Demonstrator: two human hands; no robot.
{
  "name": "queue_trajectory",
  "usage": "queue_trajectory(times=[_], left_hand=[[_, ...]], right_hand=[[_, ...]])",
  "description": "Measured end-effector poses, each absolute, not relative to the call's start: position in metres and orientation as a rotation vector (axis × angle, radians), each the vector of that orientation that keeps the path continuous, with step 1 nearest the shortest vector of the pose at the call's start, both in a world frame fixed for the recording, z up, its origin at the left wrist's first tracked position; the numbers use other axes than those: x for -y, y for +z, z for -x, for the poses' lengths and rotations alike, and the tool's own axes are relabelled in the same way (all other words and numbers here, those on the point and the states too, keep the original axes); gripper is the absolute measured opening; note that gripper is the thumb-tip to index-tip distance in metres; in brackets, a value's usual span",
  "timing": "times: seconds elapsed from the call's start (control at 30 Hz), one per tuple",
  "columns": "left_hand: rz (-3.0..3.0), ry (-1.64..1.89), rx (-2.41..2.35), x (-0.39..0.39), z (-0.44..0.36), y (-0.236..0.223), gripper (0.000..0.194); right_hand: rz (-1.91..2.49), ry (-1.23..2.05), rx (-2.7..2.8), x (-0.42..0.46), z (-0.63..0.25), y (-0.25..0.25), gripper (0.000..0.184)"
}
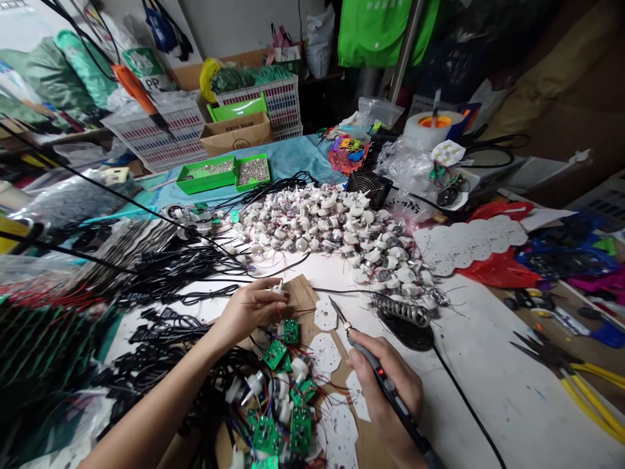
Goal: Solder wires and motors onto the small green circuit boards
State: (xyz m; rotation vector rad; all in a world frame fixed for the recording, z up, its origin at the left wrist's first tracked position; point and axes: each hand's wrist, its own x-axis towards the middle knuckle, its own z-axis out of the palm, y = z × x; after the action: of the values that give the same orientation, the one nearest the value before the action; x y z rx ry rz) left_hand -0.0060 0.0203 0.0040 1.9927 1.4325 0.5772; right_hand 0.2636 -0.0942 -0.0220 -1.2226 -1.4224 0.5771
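My right hand (385, 374) is wrapped round a soldering iron (378, 368) with a small red light on its grip; the tip points up and left over a white perforated plate (325, 315). My left hand (256, 306) pinches a small white motor piece (278, 287) above a wooden board (300, 293). Just below it, thin red wires run to a green circuit board (290, 331). Between my forearms lie several more green circuit boards (267, 435) with white motors and wires. Further white plates (338, 426) lie to the right of them.
A large heap of white motors (317, 218) fills the table's middle. Black cables (151, 352) lie left. A coiled soldering-iron stand (403, 312) and yellow-handled pliers (581, 384) are right. Green trays (208, 174) of small parts stand behind; an orange screwdriver (139, 94) hangs upper left.
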Motion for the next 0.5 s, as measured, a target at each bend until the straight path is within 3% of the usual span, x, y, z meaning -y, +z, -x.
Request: queue_trajectory(times=[0.17, 0.33, 0.5], left_hand=[[-2.182, 0.567, -1.556, -0.01, 0.015, 0.024, 0.025], [-1.737, 0.789, -1.459, -0.01, 0.009, 0.028, 0.028], [-1.408, 0.673, -1.337, -0.016, -0.018, 0.011, 0.04]], right_hand=[[1.242, 0.575, 1.426, 0.096, -0.265, -0.023, 0.02], [1.255, 0.575, 1.435, 0.097, -0.266, -0.024, 0.02], [1.283, 0.581, 1.43, 0.096, -0.266, -0.021, 0.02]])
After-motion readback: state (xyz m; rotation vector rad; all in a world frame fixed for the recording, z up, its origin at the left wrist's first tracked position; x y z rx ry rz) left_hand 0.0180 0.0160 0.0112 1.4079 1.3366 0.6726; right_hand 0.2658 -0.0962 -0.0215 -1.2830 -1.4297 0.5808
